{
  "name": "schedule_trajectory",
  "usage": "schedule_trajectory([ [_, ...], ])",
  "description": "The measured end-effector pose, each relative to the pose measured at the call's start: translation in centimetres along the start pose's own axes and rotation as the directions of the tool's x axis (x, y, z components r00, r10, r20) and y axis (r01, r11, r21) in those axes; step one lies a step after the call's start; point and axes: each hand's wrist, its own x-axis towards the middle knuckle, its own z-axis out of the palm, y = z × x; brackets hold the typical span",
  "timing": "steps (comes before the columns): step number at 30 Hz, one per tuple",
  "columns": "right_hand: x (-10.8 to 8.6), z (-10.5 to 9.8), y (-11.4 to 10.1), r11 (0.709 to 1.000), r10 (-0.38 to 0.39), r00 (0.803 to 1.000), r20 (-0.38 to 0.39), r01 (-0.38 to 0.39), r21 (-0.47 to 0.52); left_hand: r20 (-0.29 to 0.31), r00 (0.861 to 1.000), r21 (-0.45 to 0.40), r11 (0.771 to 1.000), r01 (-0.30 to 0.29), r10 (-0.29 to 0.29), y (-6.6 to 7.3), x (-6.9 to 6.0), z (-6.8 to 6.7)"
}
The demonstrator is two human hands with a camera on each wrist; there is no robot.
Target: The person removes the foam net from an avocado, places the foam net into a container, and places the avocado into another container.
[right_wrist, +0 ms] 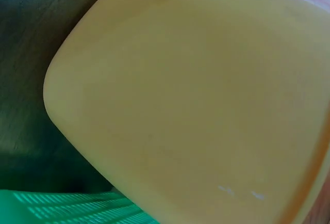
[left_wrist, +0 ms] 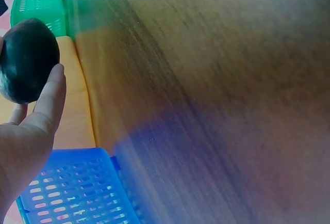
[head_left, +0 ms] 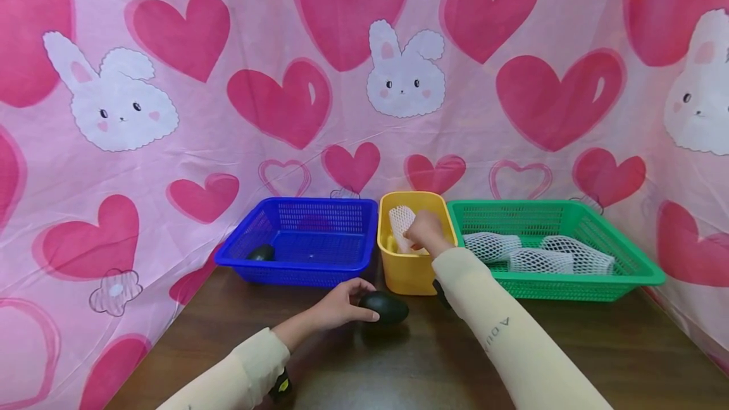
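Observation:
My left hand (head_left: 340, 304) grips a dark green avocado (head_left: 388, 307) by its left end, just above the table in front of the yellow bin (head_left: 410, 276). In the left wrist view, fingers and palm curve around that avocado (left_wrist: 30, 61). My right hand (head_left: 428, 230) reaches over the rim of the yellow bin and pinches a white foam net sleeve (head_left: 401, 219), which stands tilted inside. The right wrist view is mostly filled by the bin's outer wall (right_wrist: 180, 95), so the right fingers are hidden there.
A blue basket (head_left: 319, 276) on the left holds another avocado (head_left: 262, 253) in its near left corner. To the right, a green basket (head_left: 558, 290) contains several bulging white foam nets (head_left: 541, 261); their contents are hard to see. A patterned pink cloth (head_left: 273, 37) hangs behind.

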Motion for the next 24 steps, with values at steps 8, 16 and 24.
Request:
schedule_trajectory([
  [8,0.2,1.0,-0.4,1.0,0.003,0.999,0.036,-0.004,0.016,-0.001,1.0,0.008,1.0,-0.013,0.013,-0.3,0.1,0.0],
  [16,0.4,1.7,-0.3,0.997,-0.01,0.999,0.048,0.013,-0.071,0.007,1.0,0.019,1.0,-0.018,0.018,-0.4,0.3,0.0],
  [24,1.0,2.3,0.1,0.999,-0.037,0.983,0.181,0.042,-0.022,0.001,1.0,0.023,1.0,-0.003,0.003,-0.5,0.2,-0.2],
])
